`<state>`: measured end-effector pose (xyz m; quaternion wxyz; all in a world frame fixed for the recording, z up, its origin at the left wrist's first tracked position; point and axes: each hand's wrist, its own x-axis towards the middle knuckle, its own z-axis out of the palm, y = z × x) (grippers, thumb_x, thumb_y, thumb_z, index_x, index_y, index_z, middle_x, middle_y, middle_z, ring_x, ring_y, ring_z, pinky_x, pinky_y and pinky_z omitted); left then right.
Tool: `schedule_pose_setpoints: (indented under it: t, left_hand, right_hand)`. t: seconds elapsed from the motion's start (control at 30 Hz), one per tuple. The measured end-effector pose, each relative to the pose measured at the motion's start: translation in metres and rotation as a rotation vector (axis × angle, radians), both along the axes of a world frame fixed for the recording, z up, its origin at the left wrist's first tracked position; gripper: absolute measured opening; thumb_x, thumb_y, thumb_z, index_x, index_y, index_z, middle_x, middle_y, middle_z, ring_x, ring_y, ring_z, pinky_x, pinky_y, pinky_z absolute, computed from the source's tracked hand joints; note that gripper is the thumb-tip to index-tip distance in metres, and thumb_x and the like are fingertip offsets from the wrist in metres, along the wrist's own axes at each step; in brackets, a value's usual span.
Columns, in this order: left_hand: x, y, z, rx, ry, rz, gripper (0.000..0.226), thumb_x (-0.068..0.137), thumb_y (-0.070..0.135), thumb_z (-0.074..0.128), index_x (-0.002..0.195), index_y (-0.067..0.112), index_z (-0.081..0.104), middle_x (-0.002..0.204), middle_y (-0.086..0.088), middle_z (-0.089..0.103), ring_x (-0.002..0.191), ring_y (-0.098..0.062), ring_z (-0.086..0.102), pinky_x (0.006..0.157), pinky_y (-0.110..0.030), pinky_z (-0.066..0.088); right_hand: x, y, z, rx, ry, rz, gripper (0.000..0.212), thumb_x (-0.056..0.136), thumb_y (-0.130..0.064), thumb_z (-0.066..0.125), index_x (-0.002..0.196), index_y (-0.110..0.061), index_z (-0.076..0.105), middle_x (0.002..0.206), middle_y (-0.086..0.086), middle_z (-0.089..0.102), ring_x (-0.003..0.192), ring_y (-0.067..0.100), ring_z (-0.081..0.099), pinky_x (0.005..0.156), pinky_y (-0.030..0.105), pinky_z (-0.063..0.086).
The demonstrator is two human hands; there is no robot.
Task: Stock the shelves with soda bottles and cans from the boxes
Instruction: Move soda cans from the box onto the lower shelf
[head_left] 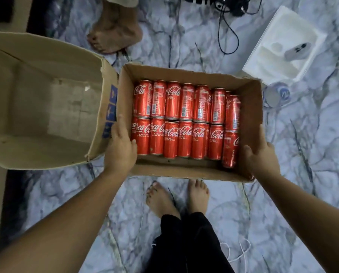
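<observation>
Head-worn view, straight down over the floor [302, 154].

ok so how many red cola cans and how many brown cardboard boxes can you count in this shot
red cola cans: 14 in plain view, slivers of more between them
brown cardboard boxes: 2, the can box and an empty one
total: 16

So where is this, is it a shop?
Probably a room in a home, not a shop floor: bare feet on a marble-patterned floor, loose cables, and a cardboard box of cola cans. No shelves show.
</observation>
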<state>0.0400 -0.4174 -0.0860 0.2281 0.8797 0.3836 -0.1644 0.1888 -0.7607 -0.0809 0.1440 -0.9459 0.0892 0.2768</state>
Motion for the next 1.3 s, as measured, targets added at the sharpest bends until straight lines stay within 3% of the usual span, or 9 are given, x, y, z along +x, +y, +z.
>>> schedule_pose_setpoints:
  t: [0.13,0.2,0.27,0.4,0.57,0.87,1.0,1.13,1.3]
  left_hand:
    - [0.005,0.009,-0.022,0.087,-0.012,0.063,0.080,0.103,0.022,0.055,0.164,0.018,0.003,0.136,-0.023,0.059,0.103,-0.047,0.066,0.076,-0.049,0.049]
    - [0.009,0.013,-0.029,0.110,-0.033,0.090,0.070,0.105,0.023,0.052,0.162,0.018,0.012,0.113,-0.025,0.069,0.094,-0.047,0.067,0.069,-0.044,0.044]
    - [0.013,0.015,-0.035,0.109,-0.086,0.145,0.053,0.106,0.024,0.050,0.154,0.015,0.029,0.105,-0.026,0.070,0.092,-0.048,0.067,0.067,-0.042,0.041]
    - [0.013,0.017,-0.047,0.098,-0.141,0.216,0.030,0.104,0.027,0.054,0.126,0.007,0.047,0.102,-0.026,0.069,0.093,-0.047,0.067,0.066,-0.039,0.040]
    - [0.009,0.020,-0.059,0.139,-0.134,0.210,0.019,0.104,0.024,0.053,0.111,0.007,0.048,0.097,-0.026,0.068,0.091,-0.048,0.066,0.066,-0.041,0.041]
    - [0.015,0.013,-0.049,0.233,0.026,0.079,0.019,0.103,0.018,0.054,0.115,0.003,0.049,0.102,-0.029,0.066,0.098,-0.050,0.064,0.071,-0.049,0.047]
    - [0.001,-0.010,-0.044,0.208,0.071,0.137,0.019,0.103,0.019,0.053,0.114,0.003,0.048,0.104,-0.030,0.065,0.098,-0.051,0.063,0.073,-0.049,0.047]
    - [-0.037,-0.053,-0.048,0.146,0.064,0.196,0.021,0.100,0.013,0.053,0.116,0.001,0.048,0.099,-0.030,0.065,0.095,-0.050,0.063,0.067,-0.042,0.037]
    - [-0.090,-0.115,-0.050,0.107,0.053,0.321,0.026,0.102,0.018,0.050,0.122,0.002,0.047,0.096,-0.026,0.066,0.092,-0.048,0.064,0.066,-0.041,0.040]
  right_hand:
    - [0.010,-0.007,-0.026,-0.018,-0.002,-0.058,0.081,0.097,-0.031,0.058,0.161,-0.038,0.008,0.138,0.019,0.057,0.119,0.044,0.058,0.098,0.050,0.048]
    - [0.015,-0.009,-0.033,-0.003,0.011,-0.080,0.074,0.099,-0.028,0.058,0.160,-0.034,0.015,0.143,0.012,0.059,0.120,0.041,0.060,0.098,0.047,0.047]
    - [0.020,-0.013,-0.038,0.007,0.026,-0.097,0.064,0.101,-0.026,0.055,0.157,-0.029,0.024,0.141,0.011,0.060,0.120,0.040,0.061,0.098,0.045,0.046]
    - [0.026,-0.016,-0.047,0.058,0.033,-0.083,0.039,0.103,-0.024,0.052,0.140,-0.021,0.041,0.128,0.015,0.066,0.112,0.042,0.062,0.093,0.047,0.048]
    - [0.027,-0.024,-0.055,0.036,-0.016,-0.007,0.033,0.104,-0.023,0.049,0.136,-0.017,0.044,0.119,0.018,0.067,0.104,0.045,0.063,0.082,0.044,0.045]
    - [0.034,-0.038,-0.053,0.013,0.016,0.137,0.034,0.103,-0.020,0.048,0.136,-0.014,0.042,0.113,0.019,0.067,0.099,0.044,0.063,0.074,0.038,0.038]
    - [0.048,-0.051,-0.054,-0.009,0.030,0.238,0.040,0.101,-0.016,0.048,0.141,-0.013,0.041,0.109,0.024,0.067,0.096,0.046,0.063,0.074,0.039,0.040]
    - [0.063,-0.070,-0.052,-0.042,0.038,0.341,0.036,0.097,-0.014,0.048,0.133,-0.010,0.043,0.105,0.028,0.067,0.093,0.048,0.062,0.077,0.045,0.044]
    - [0.070,-0.085,-0.047,-0.066,0.028,0.463,0.034,0.097,-0.014,0.050,0.131,-0.009,0.047,0.105,0.030,0.067,0.096,0.049,0.062,0.077,0.043,0.043]
